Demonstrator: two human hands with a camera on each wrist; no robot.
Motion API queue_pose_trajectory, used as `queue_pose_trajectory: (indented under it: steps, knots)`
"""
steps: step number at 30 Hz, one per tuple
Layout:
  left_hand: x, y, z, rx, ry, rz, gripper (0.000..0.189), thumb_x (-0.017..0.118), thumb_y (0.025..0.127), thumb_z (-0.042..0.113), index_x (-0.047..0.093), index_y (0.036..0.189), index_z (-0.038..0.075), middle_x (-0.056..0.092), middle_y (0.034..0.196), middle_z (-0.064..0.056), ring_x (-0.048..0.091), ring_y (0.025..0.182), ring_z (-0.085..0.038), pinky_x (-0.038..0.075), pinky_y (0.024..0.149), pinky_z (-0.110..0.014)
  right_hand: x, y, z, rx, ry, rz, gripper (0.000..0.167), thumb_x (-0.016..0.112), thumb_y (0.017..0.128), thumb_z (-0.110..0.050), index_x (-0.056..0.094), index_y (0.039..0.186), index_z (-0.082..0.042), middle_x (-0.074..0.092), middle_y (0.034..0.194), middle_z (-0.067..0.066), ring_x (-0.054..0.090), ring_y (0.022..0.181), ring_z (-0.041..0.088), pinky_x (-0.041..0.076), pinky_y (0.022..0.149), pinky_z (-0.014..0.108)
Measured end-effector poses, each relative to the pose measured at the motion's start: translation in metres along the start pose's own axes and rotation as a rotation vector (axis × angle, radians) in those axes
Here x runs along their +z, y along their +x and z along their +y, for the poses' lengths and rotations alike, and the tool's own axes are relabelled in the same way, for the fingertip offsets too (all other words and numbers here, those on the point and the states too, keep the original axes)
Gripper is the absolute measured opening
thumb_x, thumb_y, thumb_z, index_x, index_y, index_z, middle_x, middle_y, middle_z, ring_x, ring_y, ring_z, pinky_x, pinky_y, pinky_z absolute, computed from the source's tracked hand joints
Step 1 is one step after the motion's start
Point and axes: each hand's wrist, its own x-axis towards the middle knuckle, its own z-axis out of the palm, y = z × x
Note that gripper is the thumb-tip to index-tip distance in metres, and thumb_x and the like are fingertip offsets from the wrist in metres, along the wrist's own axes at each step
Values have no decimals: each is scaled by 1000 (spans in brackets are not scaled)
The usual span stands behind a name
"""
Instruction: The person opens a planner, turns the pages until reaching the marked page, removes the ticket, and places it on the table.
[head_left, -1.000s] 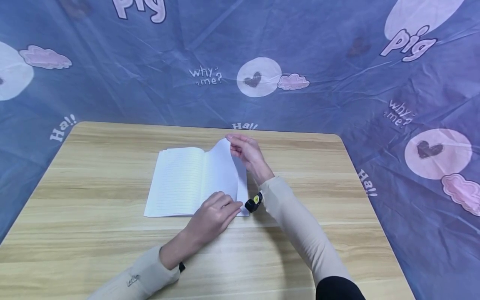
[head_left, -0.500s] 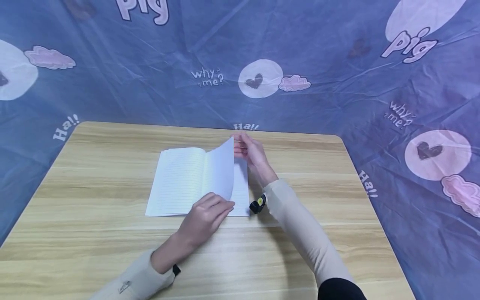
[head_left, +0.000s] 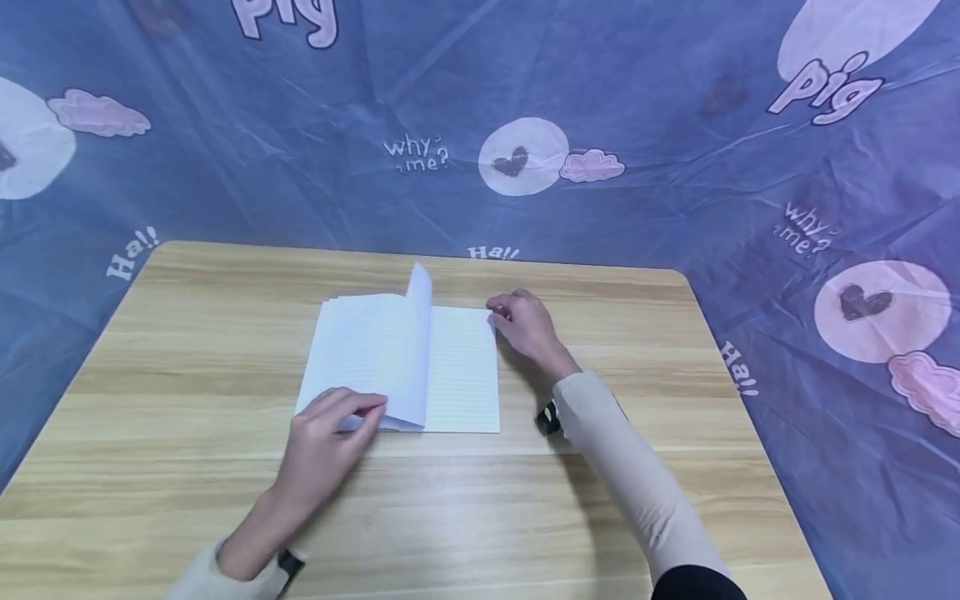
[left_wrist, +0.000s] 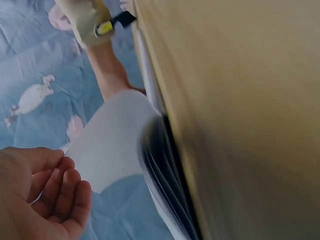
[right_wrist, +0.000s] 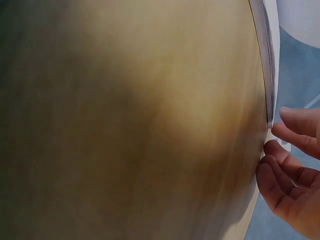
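An open notebook [head_left: 465, 371] with lined white pages lies on the wooden table. One loose page [head_left: 417, 358] stands lifted and curls over toward the left side. My left hand [head_left: 322, 442], at the notebook's lower left, pinches this page's near corner between thumb and forefinger; in the left wrist view the page [left_wrist: 115, 140] bows up from the notebook to those fingertips. At the far right corner of the notebook is my right hand [head_left: 525, 325], fingers loosely bent. The right wrist view has its fingertips [right_wrist: 276, 129] right at the corner, thumb and forefinger slightly apart.
The wooden table [head_left: 187, 367] extends around the notebook on all sides. Behind it and at both sides hangs a blue printed cloth [head_left: 337, 167]. Each wrist wears a small black camera, such as the right wrist camera [head_left: 549, 418].
The lifted page has swung from right to left with my left hand, baring the lined page beneath. My right hand let go of the page's far edge and came down to the notebook's far right corner.
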Motion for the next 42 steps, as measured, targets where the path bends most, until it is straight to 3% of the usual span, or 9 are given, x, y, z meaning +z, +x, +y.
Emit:
queue_pose_trajectory:
  steps: [4, 12, 18, 27, 29, 33, 36, 39, 42]
  knots:
    - [-16, -9, -9, -59, 53, 16, 26, 89, 79, -13, 84, 96, 5, 79, 89, 1, 72, 78, -17, 55, 81, -14, 0, -1, -1, -6, -40, -19, 27, 74, 104, -16, 79, 129, -8, 67, 104, 10, 63, 94, 27, 54, 85, 43]
    - [-34, -17, -18, -238, 168, -53, 25, 84, 80, -15, 84, 94, 6, 73, 82, 0, 65, 74, -13, 49, 73, -10, 3, -1, 0, -54, -94, -8, 23, 76, 103, -16, 81, 124, -8, 68, 102, 8, 66, 93, 26, 56, 84, 43]
    - [-44, -14, -24, -339, 257, -221, 19, 78, 84, -14, 81, 90, 4, 61, 74, 5, 54, 69, -12, 49, 60, -25, 2, -2, -1, -78, -109, 34, 20, 78, 101, -15, 83, 120, -10, 69, 99, 6, 66, 88, 23, 56, 79, 42]
    - [-49, -4, -36, -531, 317, -447, 6, 75, 93, -7, 77, 94, -2, 65, 78, -5, 59, 73, -25, 52, 67, -46, 1, -2, -3, -106, -116, 70, 18, 81, 97, -11, 80, 115, -8, 69, 100, 7, 67, 87, 23, 57, 78, 41]
    - [-50, -1, -35, -554, 332, -478, 3, 78, 96, 2, 77, 94, -1, 64, 77, -4, 58, 72, -25, 52, 67, -48, 1, -1, -4, -118, -110, 88, 13, 80, 98, -11, 79, 110, -7, 68, 99, 7, 67, 87, 24, 57, 78, 41]
    - [-50, 3, -29, -587, 383, -530, 26, 80, 101, 29, 76, 97, 4, 62, 76, -3, 62, 74, -30, 51, 66, -53, 1, 0, -6, -131, -104, 107, 7, 79, 100, -12, 76, 104, -7, 68, 97, 8, 65, 86, 24, 57, 78, 41]
    - [-49, 5, -24, -603, 429, -548, 37, 76, 103, 41, 76, 100, 4, 64, 76, -6, 67, 77, -37, 52, 62, -54, 1, 0, -8, -130, -113, 106, 8, 77, 102, -14, 76, 103, -6, 70, 97, 8, 67, 86, 25, 58, 80, 41]
    - [-48, 7, -19, -605, 463, -528, 44, 74, 104, 45, 77, 104, 1, 68, 77, -12, 69, 76, -42, 51, 55, -52, 1, 0, -9, -137, -128, 112, 10, 76, 103, -16, 78, 104, -6, 73, 99, 9, 69, 88, 26, 58, 82, 42]
    - [-44, 9, -14, -553, 476, -448, 45, 76, 102, 44, 79, 106, -1, 73, 82, -21, 70, 74, -45, 50, 52, -51, 0, 0, -6, -166, -137, 134, 11, 78, 103, -18, 80, 104, -7, 75, 99, 9, 70, 88, 27, 59, 81, 44]
